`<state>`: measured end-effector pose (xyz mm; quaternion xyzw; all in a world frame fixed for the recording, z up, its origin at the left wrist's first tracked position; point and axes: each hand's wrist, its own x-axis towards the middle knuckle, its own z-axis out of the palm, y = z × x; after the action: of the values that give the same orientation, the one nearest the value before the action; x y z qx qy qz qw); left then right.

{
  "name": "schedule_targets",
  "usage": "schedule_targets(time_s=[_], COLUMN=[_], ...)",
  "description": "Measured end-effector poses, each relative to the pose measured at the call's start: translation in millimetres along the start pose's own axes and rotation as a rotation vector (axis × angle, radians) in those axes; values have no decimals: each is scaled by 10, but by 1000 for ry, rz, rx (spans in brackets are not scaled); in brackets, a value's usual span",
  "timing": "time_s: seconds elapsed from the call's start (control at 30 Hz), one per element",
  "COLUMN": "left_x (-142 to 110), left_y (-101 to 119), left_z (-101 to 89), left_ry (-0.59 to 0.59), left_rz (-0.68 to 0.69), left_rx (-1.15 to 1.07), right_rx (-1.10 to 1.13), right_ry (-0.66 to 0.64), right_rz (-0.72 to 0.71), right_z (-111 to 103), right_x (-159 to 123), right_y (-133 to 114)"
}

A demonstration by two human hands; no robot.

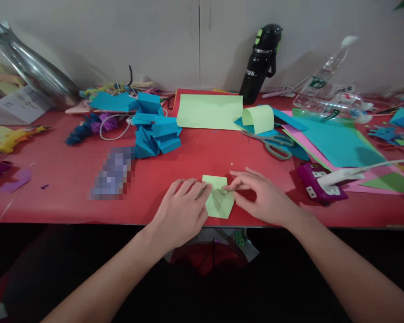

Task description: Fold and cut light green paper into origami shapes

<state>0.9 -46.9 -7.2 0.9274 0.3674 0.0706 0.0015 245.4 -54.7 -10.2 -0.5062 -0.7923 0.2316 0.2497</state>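
A small light-green folded paper (218, 204) lies on the red table (70, 179) near its front edge. My left hand (182, 208) rests on the paper's left side with its fingers curled and pressing down. My right hand (261, 195) comes in from the right, its fingertips pinching a fold at the paper's middle. Both hands touch the paper.
Grey scissors (276, 144), green sheets (208, 111) and blue and pink sheets (333, 141) lie behind. Folded blue paper pieces (155, 130) sit left of centre. A black bottle (261, 63), a clear plastic bottle (323, 85) and a purple power strip (318, 184) stand to the right.
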Motion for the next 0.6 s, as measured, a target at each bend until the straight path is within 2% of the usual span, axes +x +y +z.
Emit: schedule_targets(time_s=[0.23,0.47,0.6], left_x=[16,17,35], left_y=[0,21,-31], left_z=[-1,-12,27], left_ry=[-15,26,57], left_rz=[9,-10,-21], left_rx=[-8,-28,-85], right_rx=[-57,-244,-178], right_ry=[-18,-67,-55], right_rz=[-47,-127,-91], right_z=[7,-52,-72], right_x=[23,-6,-28], right_y=[-16,9,37])
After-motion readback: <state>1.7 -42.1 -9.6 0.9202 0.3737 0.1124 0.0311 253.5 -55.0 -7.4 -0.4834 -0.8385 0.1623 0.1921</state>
